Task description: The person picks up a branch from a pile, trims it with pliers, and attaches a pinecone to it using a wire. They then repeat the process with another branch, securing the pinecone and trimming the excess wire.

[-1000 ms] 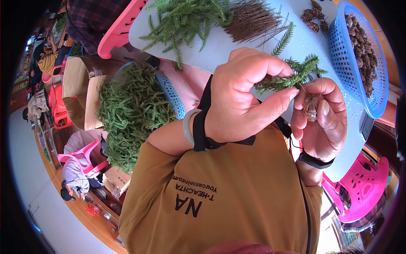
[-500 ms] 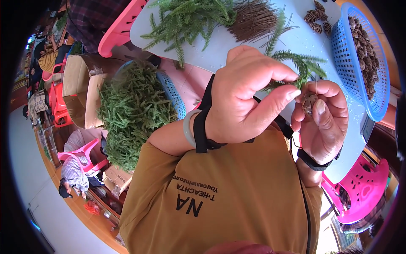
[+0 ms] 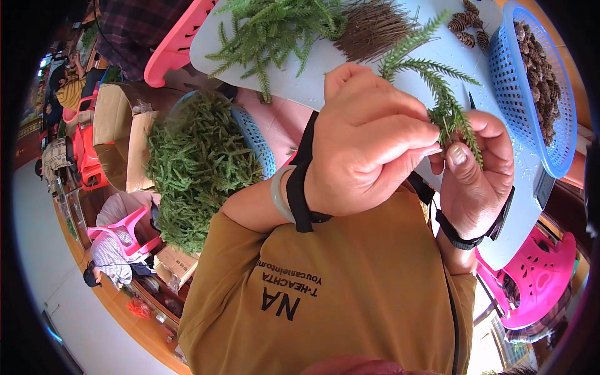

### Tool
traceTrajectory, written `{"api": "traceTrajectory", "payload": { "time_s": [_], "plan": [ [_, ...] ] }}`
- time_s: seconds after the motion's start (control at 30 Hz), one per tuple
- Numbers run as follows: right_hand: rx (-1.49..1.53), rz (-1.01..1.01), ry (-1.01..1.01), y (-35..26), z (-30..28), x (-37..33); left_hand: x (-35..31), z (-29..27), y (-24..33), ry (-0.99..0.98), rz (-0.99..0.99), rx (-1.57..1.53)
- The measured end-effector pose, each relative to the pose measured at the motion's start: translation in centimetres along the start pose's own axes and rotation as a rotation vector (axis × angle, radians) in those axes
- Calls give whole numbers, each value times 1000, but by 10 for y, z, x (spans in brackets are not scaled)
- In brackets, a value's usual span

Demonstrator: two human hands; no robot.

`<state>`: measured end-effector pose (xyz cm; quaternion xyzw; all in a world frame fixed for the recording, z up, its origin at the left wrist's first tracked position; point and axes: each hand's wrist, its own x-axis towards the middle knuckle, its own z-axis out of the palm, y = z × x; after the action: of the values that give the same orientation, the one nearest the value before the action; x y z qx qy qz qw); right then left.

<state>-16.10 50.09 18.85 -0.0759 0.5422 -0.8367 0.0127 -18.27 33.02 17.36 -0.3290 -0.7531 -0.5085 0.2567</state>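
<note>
In front of my chest, both hands meet at the base of a green artificial pine sprig (image 3: pixel 437 84), whose needled branches fan up and out over the table. My left hand (image 3: pixel 375 140) is closed, thumb and forefinger pinched at the sprig's lower end. My right hand (image 3: pixel 478 178) is curled around the same spot, its thumb pressing near the stem and one green tip hanging over its fingers. Whatever sits behind the fingers there, a pine cone included, is mostly hidden.
On the pale table (image 3: pixel 494 240) lie a heap of green sprigs (image 3: pixel 275 31), brown wire-like stems (image 3: pixel 375 31) and loose pine cones (image 3: pixel 462 22). A blue basket (image 3: pixel 509 75) holds brown cones. At left stand a large pile of greenery (image 3: pixel 200 169), a cardboard box (image 3: pixel 115 137) and pink chairs (image 3: pixel 534 281).
The sprig has come down over the pine cone that showed in my right hand, now covered. My left thumb and forefinger have closed together beside it.
</note>
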Motion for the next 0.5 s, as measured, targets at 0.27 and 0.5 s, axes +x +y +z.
{"api": "traceTrajectory", "payload": {
  "time_s": [0.27, 0.5],
  "plan": [
    [-445, -175, -251, 0, -15, 2, 1, -6, -5, -67, 14, -18],
    [-270, -96, -209, 4, -14, -1, -1, -6, 1, -80, -153, -174]
  ]
}}
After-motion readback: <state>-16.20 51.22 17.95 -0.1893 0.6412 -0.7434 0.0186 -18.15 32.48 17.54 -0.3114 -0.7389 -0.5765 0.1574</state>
